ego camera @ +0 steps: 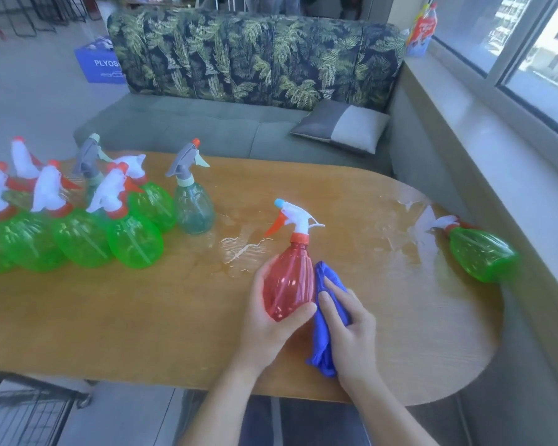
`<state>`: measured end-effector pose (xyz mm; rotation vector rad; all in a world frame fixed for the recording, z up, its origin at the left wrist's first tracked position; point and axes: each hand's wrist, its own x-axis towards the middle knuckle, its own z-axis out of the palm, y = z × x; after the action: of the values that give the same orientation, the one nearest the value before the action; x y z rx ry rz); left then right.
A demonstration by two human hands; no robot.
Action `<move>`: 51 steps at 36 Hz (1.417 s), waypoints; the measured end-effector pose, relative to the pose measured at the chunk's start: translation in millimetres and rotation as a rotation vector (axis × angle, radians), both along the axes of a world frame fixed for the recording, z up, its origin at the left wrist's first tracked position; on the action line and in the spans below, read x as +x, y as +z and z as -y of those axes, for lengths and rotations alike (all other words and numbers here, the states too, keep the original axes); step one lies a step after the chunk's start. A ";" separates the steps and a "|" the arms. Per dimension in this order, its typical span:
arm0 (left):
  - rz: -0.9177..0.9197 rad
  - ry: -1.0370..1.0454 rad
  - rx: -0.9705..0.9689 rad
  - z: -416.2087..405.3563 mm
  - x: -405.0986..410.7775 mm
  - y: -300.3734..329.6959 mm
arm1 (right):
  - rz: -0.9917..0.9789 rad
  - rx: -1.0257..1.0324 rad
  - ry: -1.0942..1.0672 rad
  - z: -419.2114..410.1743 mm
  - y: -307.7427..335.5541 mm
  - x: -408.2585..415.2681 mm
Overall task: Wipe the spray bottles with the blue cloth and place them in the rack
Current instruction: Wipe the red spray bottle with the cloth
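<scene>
Table (142, 317): long wooden top with a rounded right end, wet in patches; puddles (239, 249) lie just beyond the working spot and more water shines toward the right end. Risk: a bottle set down here picks up water again, and a wet base may slide

Rack (29, 410): dark wire frame, low at the left, beneath the table edge and only partly in view; whether it holds anything cannot be told. Risk: it sits well apart from the hands, so the carry across is where a damp bottle could slip

Cluster of green bottles (78, 233): upright and crowded at the left, with two grey-headed bluish bottles (194, 204) among and beside them. Risk: a passing arm could knock one and topple its neighbours

Fallen green bottle (480, 252): on its side near the right rim, head in the water. Risk: it may roll off the edge

Red bottle (289, 284): tilted, near the front centre, white trigger head pointing away

Left hand (271, 320): fingers and thumb wrapped round the red bottle's lower body. Risk: smooth wet plastic may twist in the grip

Right hand (348, 329): fingers curled over the blue cloth (327, 349), pressing it against the bottle's right side; the bunched tail hangs toward the table and could drag through water
</scene>
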<state>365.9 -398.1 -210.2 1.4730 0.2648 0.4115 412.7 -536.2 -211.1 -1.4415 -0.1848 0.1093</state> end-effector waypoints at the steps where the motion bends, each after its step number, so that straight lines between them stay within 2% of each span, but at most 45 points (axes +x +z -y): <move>1: 0.007 0.009 -0.006 0.1 0.0 -0.1 | 0.004 0.004 0.003 -0.1 -0.2 -0.6; 6: 0.007 0.104 -0.038 -0.6 -3.9 -2.8 | 0.020 0.006 0.006 0.3 -3.3 -5.0; 13: 0.006 0.030 0.004 5.7 -2.7 2.9 | 0.019 0.031 -0.005 3.3 -2.7 -2.6; 19: 0.016 0.092 -0.002 4.8 -1.7 1.8 | 0.020 0.034 -0.017 2.2 -2.3 -4.2; 27: 0.019 0.019 0.035 7.0 -1.0 5.1 | 0.018 0.031 0.009 2.3 -2.7 -2.0; 34: 0.013 0.076 0.022 1.0 -0.1 -0.6 | 0.034 0.016 0.001 0.7 -3.3 -2.4; 43: 0.014 0.025 -0.036 -6.7 2.8 -4.0 | 0.146 -0.098 -0.020 -3.3 -0.4 -5.0; 51: 0.040 0.033 -0.135 -3.1 -4.9 5.7 | 0.375 -0.301 -0.019 -4.6 11.8 -3.2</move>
<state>361.1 -395.0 -204.6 1.3284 0.2804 0.4407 409.5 -531.6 -199.2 -1.7561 -0.4771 -0.1571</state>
